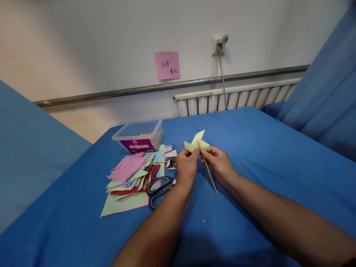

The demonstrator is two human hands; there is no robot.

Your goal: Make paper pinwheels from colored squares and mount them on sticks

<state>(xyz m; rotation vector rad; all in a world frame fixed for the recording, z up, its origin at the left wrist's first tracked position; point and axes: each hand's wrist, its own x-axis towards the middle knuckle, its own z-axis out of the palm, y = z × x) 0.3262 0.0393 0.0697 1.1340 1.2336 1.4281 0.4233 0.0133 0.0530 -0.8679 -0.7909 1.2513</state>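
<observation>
A pale yellow paper pinwheel (198,138) is held up over the blue cloth, its folded blades pointing up and outward. My left hand (187,165) is closed on it, with the thumb at the lower middle of the paper. A thin wooden stick (209,173) slants from the pinwheel's centre down to the right. My right hand (219,163) pinches near where stick and paper meet; its fingertips partly hide that joint. Beside my left hand sits a small open box (171,164) of small dark metal pieces. Scissors (159,193) with dark handles lie partly behind my left forearm.
Left of the scissors lies a stack of coloured paper (129,174). A clear plastic tub (136,139) with a purple label stands behind it. Blue cloth (264,159) covers the table. At the back are a wall pipe (144,90), a radiator (236,96) and a plugged-in cord (222,78).
</observation>
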